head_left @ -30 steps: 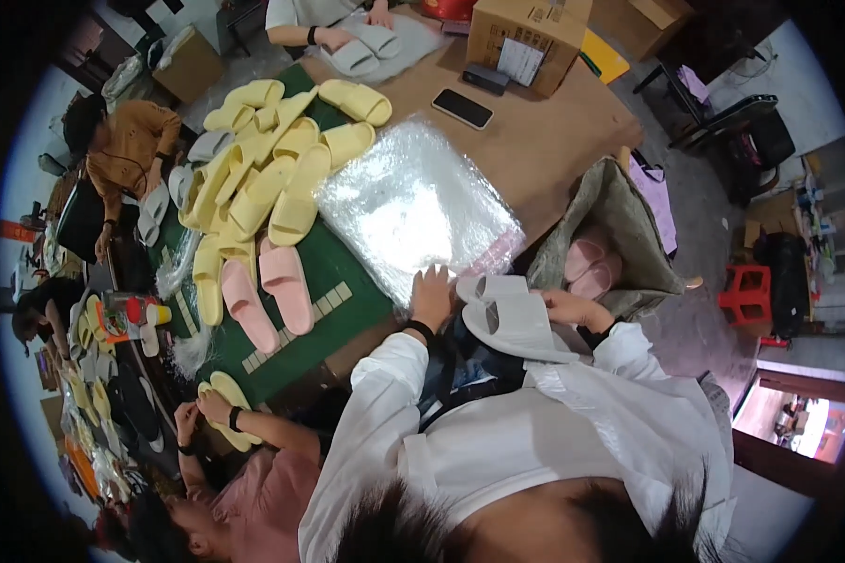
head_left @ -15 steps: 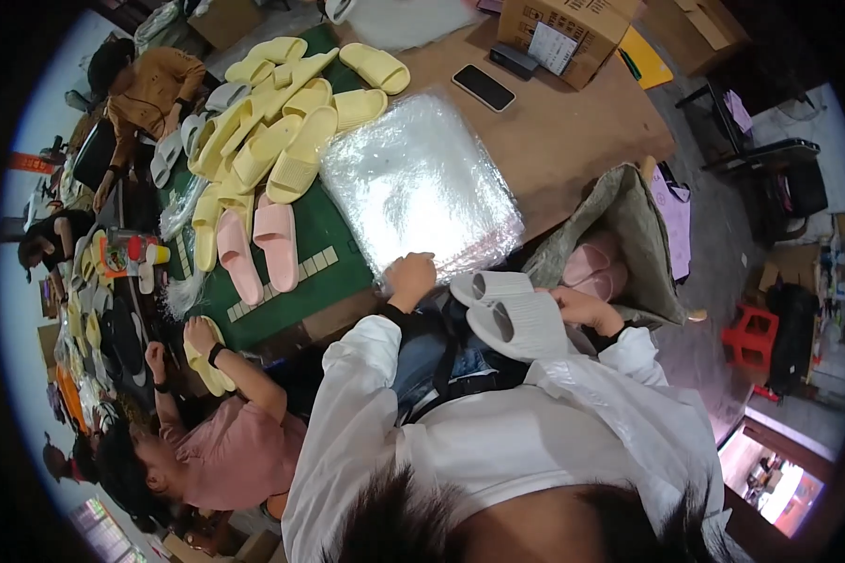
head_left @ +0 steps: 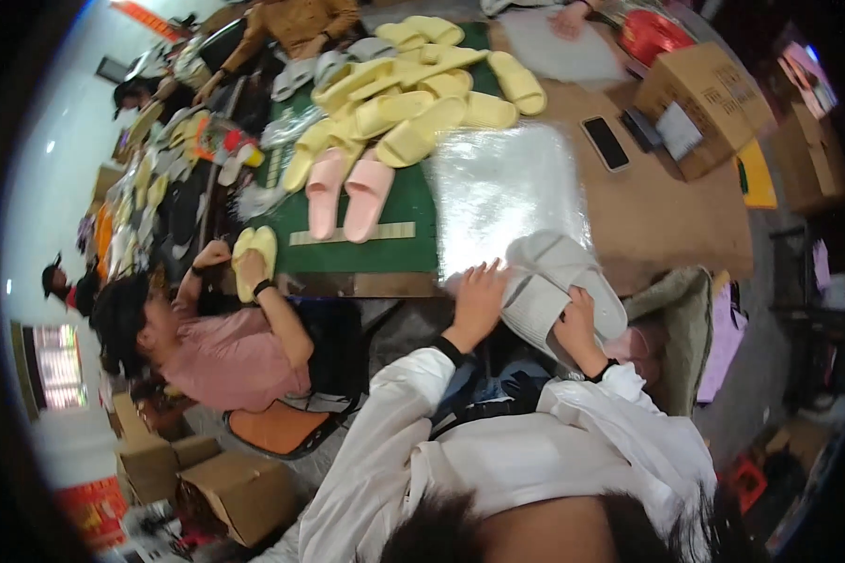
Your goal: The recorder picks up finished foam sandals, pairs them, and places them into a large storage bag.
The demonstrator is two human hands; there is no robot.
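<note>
A pair of light grey slippers [head_left: 542,307] is in my right hand [head_left: 578,330], which is closed on them just off the table's near edge. One grey slipper overlaps the other, and their ribbed straps show. My left hand [head_left: 479,298] lies at the near edge of a stack of clear plastic bags [head_left: 507,192], its fingers stretched out beside the slippers. Whether those fingertips touch a bag or a slipper, I cannot tell. Left of the bags, two pink slippers [head_left: 367,195] lie side by side on a green mat [head_left: 408,202].
Yellow slippers [head_left: 422,131] are heaped behind the pink pair. A phone [head_left: 606,144] and a cardboard box [head_left: 704,108] stand on the right. Below the table's right edge sits an open sack [head_left: 690,328] with pink slippers. At left a co-worker [head_left: 239,352] holds yellow slippers [head_left: 255,263].
The view has turned, shifting the table in the picture. The grey slippers have come up to the bags' near edge, in my right hand. My left hand's fingers have straightened out.
</note>
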